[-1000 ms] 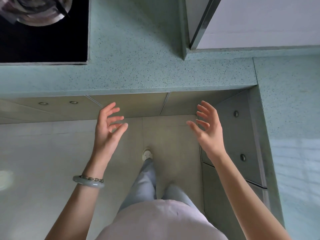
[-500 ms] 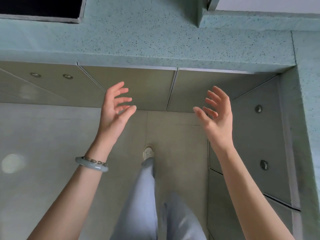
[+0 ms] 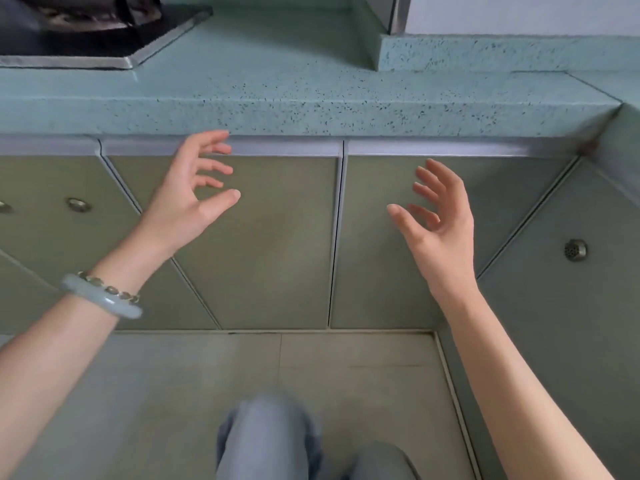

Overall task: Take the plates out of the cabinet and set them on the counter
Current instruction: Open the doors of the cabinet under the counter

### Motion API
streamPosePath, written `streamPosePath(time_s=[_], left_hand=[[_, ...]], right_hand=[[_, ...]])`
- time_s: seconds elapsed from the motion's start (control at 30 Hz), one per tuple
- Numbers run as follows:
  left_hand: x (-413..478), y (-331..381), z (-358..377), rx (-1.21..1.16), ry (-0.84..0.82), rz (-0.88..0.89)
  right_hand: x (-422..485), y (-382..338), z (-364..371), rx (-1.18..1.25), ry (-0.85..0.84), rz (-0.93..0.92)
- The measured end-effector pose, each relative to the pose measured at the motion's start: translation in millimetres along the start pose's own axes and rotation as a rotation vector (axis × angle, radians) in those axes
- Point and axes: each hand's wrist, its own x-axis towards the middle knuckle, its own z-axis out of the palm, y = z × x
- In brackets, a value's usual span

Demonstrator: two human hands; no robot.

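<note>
Two olive-green cabinet doors, the left door [image 3: 263,244] and the right door [image 3: 381,271], stand closed under the speckled teal counter [image 3: 311,95]. A pale metal strip [image 3: 291,147] runs along their tops. My left hand [image 3: 194,199] is open with fingers spread, its fingertips close to that strip at the left door's top edge. My right hand [image 3: 440,216] is open too, held in front of the right door without touching it. No plates are in view; the cabinet's inside is hidden.
A black hob [image 3: 93,32] with a dark pan sits at the counter's back left. More doors with round metal knobs, one knob [image 3: 79,204] on the left and another knob [image 3: 575,250] on the right, flank the corner. Tiled floor and my legs [image 3: 270,441] lie below.
The view has dropped lower and closer to the cabinet doors. Both open hands have moved forward and up toward the doors' top edge.
</note>
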Motion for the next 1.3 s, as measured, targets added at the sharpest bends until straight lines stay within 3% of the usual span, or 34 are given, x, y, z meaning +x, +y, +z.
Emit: streamPosePath(time_s=[0.27, 0.43, 0.53, 0.63, 0.73, 0.9, 1.07, 1.3], left_hand=[[-23.9, -21.5, 52.6, -0.129, 0.068, 0.035], [4.8, -8.0, 88.6, -0.475, 0.244, -0.113], [26.9, -0.4, 107.4, -0.805, 0.327, -0.283], [41.7, 7.0, 120.2, -1.109, 0.347, -0.420], [49.7, 12.9, 123.4, -1.263, 0.316, -0.472], [57.1, 24.0, 114.9, -1.316, 0.217, -0.488], [34.5, 29.9, 106.9, -1.137, 0.140, -0.465], [-54.1, 47.2, 49.1, -0.991, 0.079, -0.520]], right_hand=[[-9.0, 21.5, 7.3, 0.057, 0.009, -0.101], [3.2, 18.9, 10.9, 0.034, -0.022, -0.150], [13.2, 16.5, 11.3, 0.005, -0.047, -0.230], [21.5, 11.7, 6.7, -0.055, -0.073, -0.318], [27.8, 6.4, -0.8, -0.093, -0.097, -0.337], [29.9, -1.6, -9.0, -0.142, -0.127, -0.380], [22.2, -1.8, -8.1, -0.198, -0.210, -0.387], [0.3, -17.4, 30.2, -0.190, -0.521, -0.376]])
